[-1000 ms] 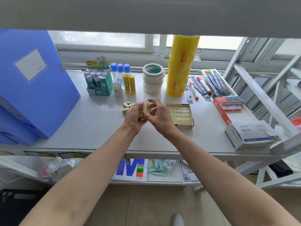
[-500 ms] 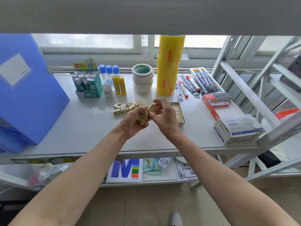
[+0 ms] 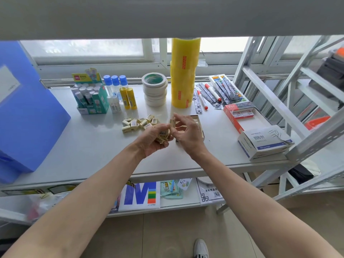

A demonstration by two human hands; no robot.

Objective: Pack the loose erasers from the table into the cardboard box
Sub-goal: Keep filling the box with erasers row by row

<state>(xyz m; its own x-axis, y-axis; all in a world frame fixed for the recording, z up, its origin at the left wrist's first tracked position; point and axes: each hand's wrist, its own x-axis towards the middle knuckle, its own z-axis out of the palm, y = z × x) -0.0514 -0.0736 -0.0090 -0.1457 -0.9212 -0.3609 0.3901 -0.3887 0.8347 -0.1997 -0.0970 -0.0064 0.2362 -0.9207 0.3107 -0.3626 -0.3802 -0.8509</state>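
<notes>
A pile of small cream erasers (image 3: pixel 138 122) lies on the white table (image 3: pixel 93 142). My left hand (image 3: pixel 154 139) is cupped palm up, fingers curled round several erasers (image 3: pixel 163 135). My right hand (image 3: pixel 187 132) pinches one eraser (image 3: pixel 172 122) upright between thumb and fingers, just above the left hand's bunch. The shallow cardboard box (image 3: pixel 201 125) sits behind my right hand, which hides most of it; rows of erasers show inside.
Behind stand a glue-stick display box (image 3: pixel 91 95), glue bottles (image 3: pixel 119 90), masking tape rolls (image 3: pixel 155 90) and a yellow tape stack (image 3: pixel 183 73). Pens (image 3: pixel 210 94), a red box (image 3: pixel 238 114) and a paper-clip carton (image 3: pixel 264 142) lie right. Blue folder (image 3: pixel 24 112) left.
The view has swung, so the table's things sit further left in frame. My hands stay together over the table; the right hand's eraser is now lifted clear above the left hand's bunch.
</notes>
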